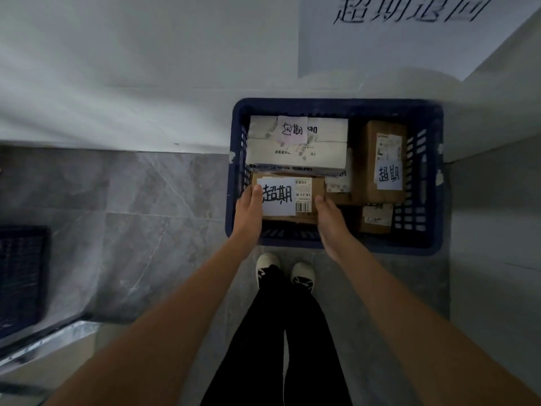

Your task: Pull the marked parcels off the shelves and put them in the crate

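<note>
- Far left: dark basket [20, 276] on grey tile floor [131, 230], blurred.
- Left hand [248, 209] grips left edge of marked brown parcel [304, 213], thumb on its white handwritten label [278, 196].
- Right hand [329, 213] clasps parcel's right edge; parcel inside blue crate [436, 200], near front wall.
- White box [295, 150] behind it; upright labelled brown box [383, 162] at right.
</note>
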